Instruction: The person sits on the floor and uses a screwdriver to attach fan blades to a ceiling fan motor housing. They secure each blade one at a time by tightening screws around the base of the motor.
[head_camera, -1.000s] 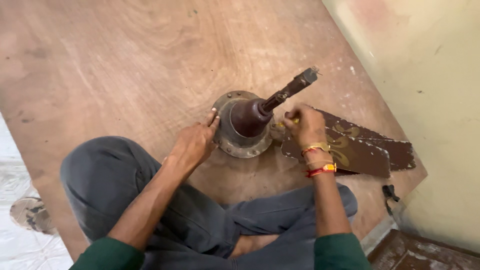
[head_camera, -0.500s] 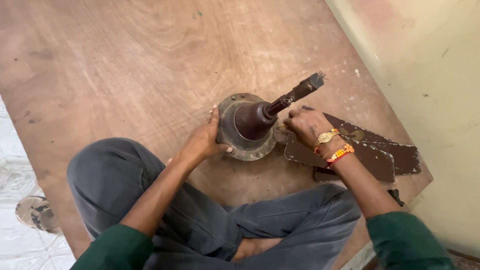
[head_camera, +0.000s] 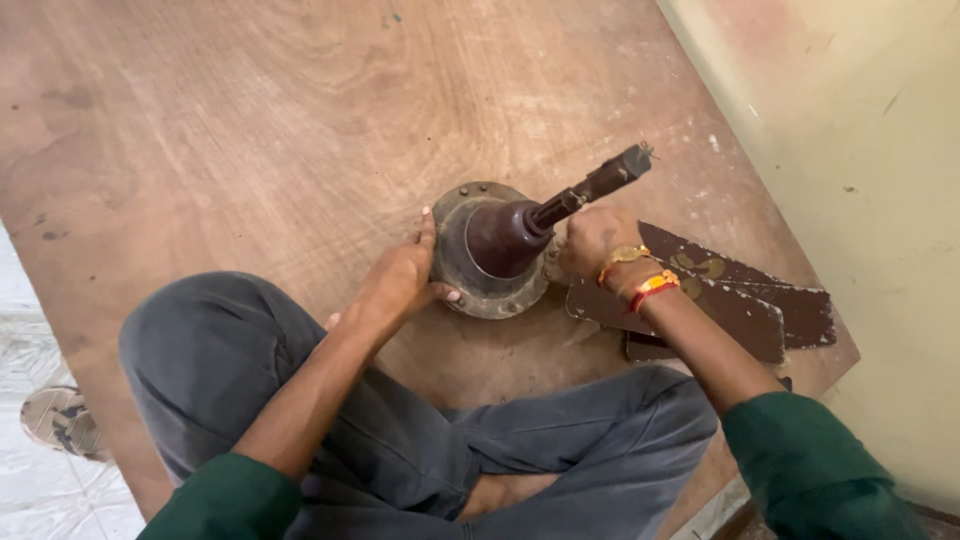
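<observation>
Head view: we sit cross-legged on wooden board (head_camera: 250, 130). Hub (head_camera: 492, 250) stands on board before our knees, flange down, shaft (head_camera: 590, 190) tilted up toward right. Our left hand (head_camera: 400, 285) closed on flange rim, left side. Our right hand (head_camera: 592, 240) closed as fist, touching hub at right; what it holds, we cannot tell. Dark plates (head_camera: 740, 300) lie just right of hub, near wall (head_camera: 860, 150).
</observation>
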